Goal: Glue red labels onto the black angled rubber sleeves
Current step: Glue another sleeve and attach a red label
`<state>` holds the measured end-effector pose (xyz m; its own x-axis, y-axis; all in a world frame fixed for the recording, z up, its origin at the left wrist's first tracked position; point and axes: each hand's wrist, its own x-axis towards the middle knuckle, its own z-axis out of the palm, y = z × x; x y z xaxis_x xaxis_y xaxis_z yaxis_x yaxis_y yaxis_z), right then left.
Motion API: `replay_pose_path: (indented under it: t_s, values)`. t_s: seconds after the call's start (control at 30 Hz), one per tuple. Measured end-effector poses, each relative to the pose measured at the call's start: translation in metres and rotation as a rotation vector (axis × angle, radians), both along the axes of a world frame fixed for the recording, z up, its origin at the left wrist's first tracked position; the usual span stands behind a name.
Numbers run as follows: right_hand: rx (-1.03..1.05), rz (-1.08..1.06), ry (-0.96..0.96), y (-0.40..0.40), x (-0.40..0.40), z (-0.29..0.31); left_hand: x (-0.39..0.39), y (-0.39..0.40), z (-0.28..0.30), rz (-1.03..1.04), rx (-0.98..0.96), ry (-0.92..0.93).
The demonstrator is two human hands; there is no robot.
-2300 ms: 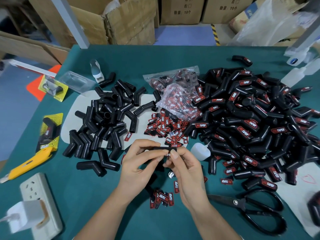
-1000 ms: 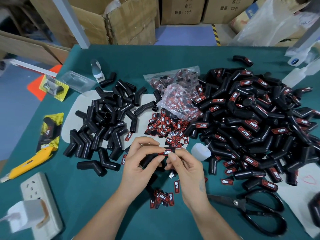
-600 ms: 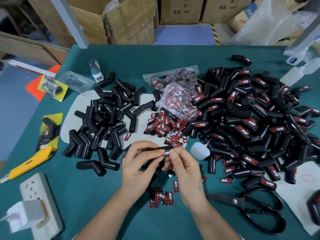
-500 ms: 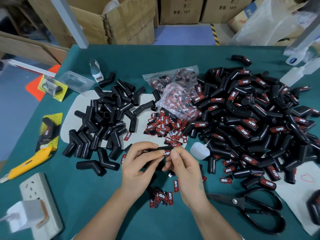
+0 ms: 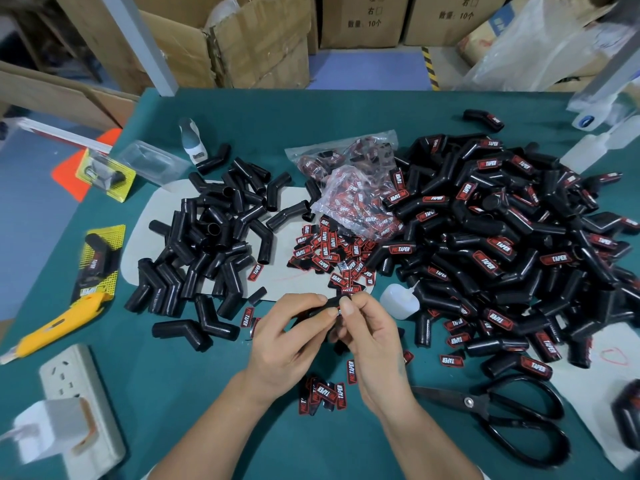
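Pinching a black angled rubber sleeve [image 5: 320, 308] above the teal green table [image 5: 173, 375], both hands together.

Left hand [image 5: 287, 336] curled round the sleeve from the left, fingertips on its top; right hand [image 5: 372, 336] nipping its end between thumb and forefinger, a sliver of red label [image 5: 338, 310] showing there. Lying just beyond: a loose scatter of red-and-black printed labels [image 5: 329, 251] on a pale card sheet [image 5: 145, 244]. Heaped left: unlabelled black sleeves [image 5: 207, 244]. Heaped right: a large pile of labelled black sleeves [image 5: 502, 244]. Resting near the right hand: a small white plastic glue bottle [image 5: 398, 301]; nearer the front edge, black-handled scissors [image 5: 502, 420].
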<state>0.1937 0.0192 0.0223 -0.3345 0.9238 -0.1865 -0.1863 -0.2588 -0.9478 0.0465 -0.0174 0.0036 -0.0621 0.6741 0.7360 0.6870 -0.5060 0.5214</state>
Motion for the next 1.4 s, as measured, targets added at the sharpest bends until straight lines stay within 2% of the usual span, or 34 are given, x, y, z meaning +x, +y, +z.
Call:
replay_pose_path:
  t_s: [0.47,0.83,1.13,1.4]
  values:
    - [-0.055,-0.034,0.061,0.000,-0.001,0.001,0.003,0.002,0.002,-0.028,-0.064,-0.093]
    - [0.003,-0.068,0.034,0.000,0.000,0.007,0.005,0.000,0.010,-0.047,-0.164,-0.268]
    - [0.225,-0.195,-0.069,-0.006,-0.004,0.017,-0.010,0.002,0.018,-0.094,-0.371,-0.549]
    - [0.208,-0.107,-0.060,-0.002,0.001,0.016,-0.013,0.003,0.018,-0.129,-0.422,-0.532]
